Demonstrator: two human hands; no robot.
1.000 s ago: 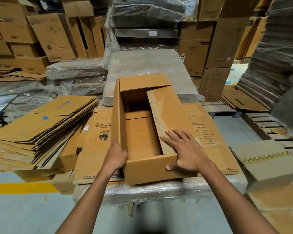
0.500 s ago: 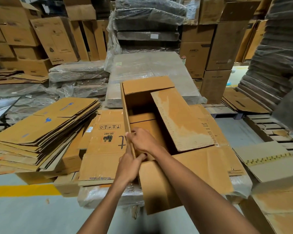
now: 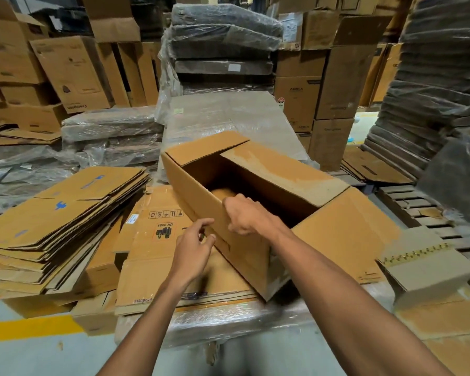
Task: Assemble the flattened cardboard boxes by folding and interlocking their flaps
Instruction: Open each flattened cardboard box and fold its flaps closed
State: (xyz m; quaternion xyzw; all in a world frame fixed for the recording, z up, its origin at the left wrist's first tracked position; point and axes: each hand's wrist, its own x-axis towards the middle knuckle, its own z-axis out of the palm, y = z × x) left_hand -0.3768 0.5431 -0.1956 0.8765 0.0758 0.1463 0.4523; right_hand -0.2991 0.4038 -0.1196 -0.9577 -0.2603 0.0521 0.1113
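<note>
A heap of flattened cartons (image 3: 65, 213) lies at the left. The cardboard box (image 3: 198, 196) sits open and skewed on a printed flat carton (image 3: 152, 240). The right hand (image 3: 244, 215) grips its near wall's top edge, fingers curled inside. The left hand (image 3: 193, 248), loosely curled, holds nothing just beside that wall.

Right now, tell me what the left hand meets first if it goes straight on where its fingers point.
The near side wall of the cardboard box, just ahead of the left hand; depth is unclear.
</note>
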